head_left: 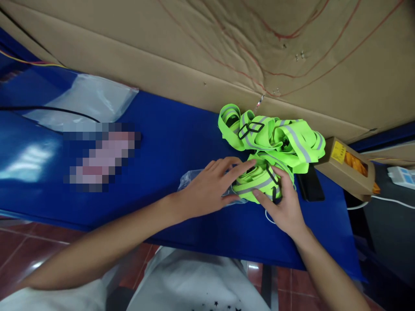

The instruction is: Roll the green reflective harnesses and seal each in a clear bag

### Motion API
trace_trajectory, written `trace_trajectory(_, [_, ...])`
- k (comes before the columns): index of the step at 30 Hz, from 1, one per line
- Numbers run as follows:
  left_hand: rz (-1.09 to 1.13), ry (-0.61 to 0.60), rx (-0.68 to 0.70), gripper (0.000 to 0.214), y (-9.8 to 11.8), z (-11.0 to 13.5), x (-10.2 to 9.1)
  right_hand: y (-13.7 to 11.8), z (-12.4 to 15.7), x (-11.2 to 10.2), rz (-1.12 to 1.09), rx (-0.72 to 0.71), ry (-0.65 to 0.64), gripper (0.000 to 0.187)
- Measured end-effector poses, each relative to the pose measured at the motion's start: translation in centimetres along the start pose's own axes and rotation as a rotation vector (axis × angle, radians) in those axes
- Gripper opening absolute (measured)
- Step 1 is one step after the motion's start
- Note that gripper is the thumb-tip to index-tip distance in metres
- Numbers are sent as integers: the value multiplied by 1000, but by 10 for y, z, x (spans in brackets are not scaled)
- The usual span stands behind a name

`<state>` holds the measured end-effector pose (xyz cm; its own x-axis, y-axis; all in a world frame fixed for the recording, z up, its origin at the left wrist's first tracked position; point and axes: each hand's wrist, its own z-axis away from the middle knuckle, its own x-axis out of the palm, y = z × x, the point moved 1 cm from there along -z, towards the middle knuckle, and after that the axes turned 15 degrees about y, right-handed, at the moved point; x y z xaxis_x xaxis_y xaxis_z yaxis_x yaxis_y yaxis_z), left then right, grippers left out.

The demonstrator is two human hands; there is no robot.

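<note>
A coiled neon-green reflective strap (261, 185) with grey stripes and black buckles lies between my hands on the blue table. My left hand (210, 183) holds its left side, index finger across the top and thumb low at the edge. From the right, my right hand (283, 203) grips the same coil, its thumb in front and fingers behind. Under my left hand lies a crumpled clear plastic bag (189, 177), partly hidden. Just behind the coil is a loose heap of more neon-green reflective straps (275, 136) with black buckles.
A black phone (310, 185) and an open cardboard box (352, 166) with orange contents are at the right. Clear plastic bags (94, 97), a black cable (48, 108) and a pixelated item (103, 157) lie left. A cardboard-covered wall (181, 65) with red wires stands behind the blue table (168, 134).
</note>
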<state>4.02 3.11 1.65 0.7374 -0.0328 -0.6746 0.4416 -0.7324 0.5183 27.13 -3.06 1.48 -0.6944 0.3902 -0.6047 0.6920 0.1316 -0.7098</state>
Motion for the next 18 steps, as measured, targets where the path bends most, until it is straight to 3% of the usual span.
trace_trajectory(6, [-138, -18, -29, 106, -9, -1, 0, -8, 2, -3, -6, -171, -101, 67])
trace_trajectory(12, [38, -65, -105, 92, -4, 4, 8, -10, 3, -3, -18, -192, -76, 70])
trace_trajectory(15, [146, -60, -209, 99, -1, 2, 5, -10, 4, -4, -54, -163, -101, 72])
trace_trajectory(18, [181, -112, -287, 105, 0, 1, 2, -13, 6, -4, -125, -185, -186, 61])
